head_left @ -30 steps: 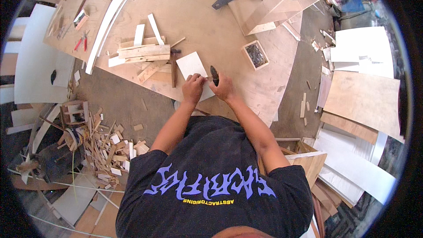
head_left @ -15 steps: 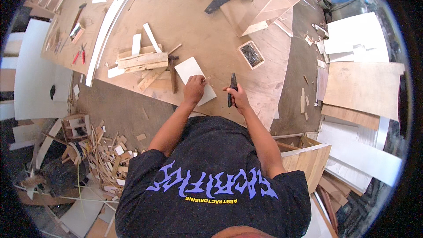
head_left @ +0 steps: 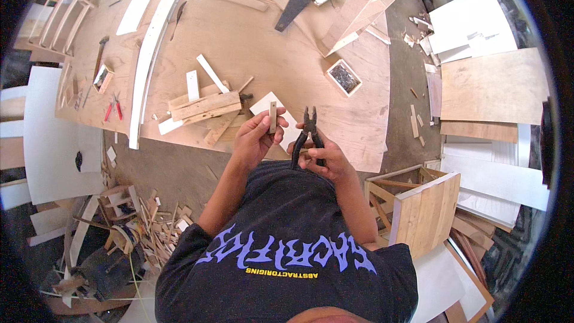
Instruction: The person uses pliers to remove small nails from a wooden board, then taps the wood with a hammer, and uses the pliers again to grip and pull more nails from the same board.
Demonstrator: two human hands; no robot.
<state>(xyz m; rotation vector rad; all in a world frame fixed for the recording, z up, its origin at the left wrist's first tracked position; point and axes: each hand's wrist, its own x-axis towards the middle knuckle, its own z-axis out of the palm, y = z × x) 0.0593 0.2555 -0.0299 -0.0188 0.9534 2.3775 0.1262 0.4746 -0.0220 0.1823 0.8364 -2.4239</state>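
Between the fingers and thumb of my left hand (head_left: 257, 138) stands a small wooden strip (head_left: 272, 117), held upright with a dark spot near its top. My right hand (head_left: 327, 157) grips black-handled pliers (head_left: 310, 124), whose handles are spread and jaws point away from me, slightly apart. The pliers are just right of the strip and do not touch it. Beyond my left hand a white board (head_left: 270, 103) lies on the worktable (head_left: 239, 36), partly covered by the hand. A hammer (head_left: 246, 97) lies by it, mostly hidden.
Left of my hands is a pile of wood offcuts (head_left: 206, 106). A wooden box of dark metal fasteners (head_left: 344, 78) stands ahead right. Farther off lie a handsaw (head_left: 293, 9), red-handled pliers (head_left: 113, 109) and a long white strip (head_left: 146, 63). A wooden crate (head_left: 424, 206) is beside my right arm.
My left hand has risen from the white board and now shows the wooden strip upright. The pliers in my right hand have come nearer to it, and their handles have spread.
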